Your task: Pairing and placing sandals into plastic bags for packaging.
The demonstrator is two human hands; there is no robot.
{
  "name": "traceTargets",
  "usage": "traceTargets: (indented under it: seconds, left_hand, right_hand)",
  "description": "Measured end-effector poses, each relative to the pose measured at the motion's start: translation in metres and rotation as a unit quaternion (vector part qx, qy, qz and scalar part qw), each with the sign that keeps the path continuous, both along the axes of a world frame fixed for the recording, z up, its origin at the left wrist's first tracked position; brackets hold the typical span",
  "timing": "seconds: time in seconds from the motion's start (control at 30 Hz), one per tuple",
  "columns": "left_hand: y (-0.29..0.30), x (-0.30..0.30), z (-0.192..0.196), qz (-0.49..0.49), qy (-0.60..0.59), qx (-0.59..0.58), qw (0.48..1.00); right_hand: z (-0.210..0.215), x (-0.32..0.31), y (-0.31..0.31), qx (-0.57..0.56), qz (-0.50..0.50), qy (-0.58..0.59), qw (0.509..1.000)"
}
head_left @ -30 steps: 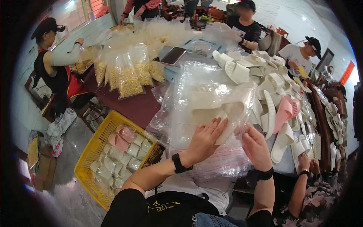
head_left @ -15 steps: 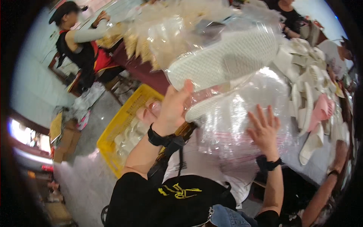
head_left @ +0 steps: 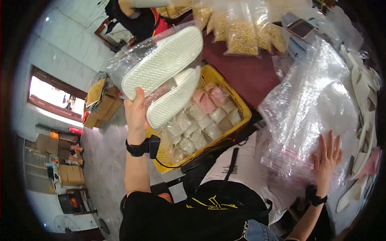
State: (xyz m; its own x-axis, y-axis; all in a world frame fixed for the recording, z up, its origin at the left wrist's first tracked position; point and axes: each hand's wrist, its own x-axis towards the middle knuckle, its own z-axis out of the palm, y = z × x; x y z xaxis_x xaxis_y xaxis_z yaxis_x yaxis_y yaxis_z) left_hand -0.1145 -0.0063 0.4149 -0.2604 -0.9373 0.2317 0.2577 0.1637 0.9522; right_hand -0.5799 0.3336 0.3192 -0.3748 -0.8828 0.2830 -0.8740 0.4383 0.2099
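Two ribbed white slippers (head_left: 169, 76), bagged in crinkly plastic.

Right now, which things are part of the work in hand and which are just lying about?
In hand:
left hand holding bagged pair of white slippers
yellow basket of bagged slippers below it
right hand flat on stack of clear plastic bags

Lying about:
bags of yellow pieces
loose white slippers at the table edge
cardboard boxes on the floor

Dark red table (head_left: 245, 70) carries clear plastic bags (head_left: 317, 108) and white soles (head_left: 364, 96)
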Motion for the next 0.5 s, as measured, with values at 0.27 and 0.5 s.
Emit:
traceTargets:
  seconds: [0.27, 0.5]
  left_hand:
    - [-0.046, 0.093, -0.082, 0.183, -0.248, -0.026, 0.951]
    - [-0.039, 0.132, -0.177, 0.167, -0.638, -0.103, 0.744]
  right_hand:
    - [-0.004, -0.008, -0.001, 0.029, 0.012, 0.049, 0.998]
    - [-0.008, -0.01, 0.005, 0.041, 0.013, 0.066, 0.997]
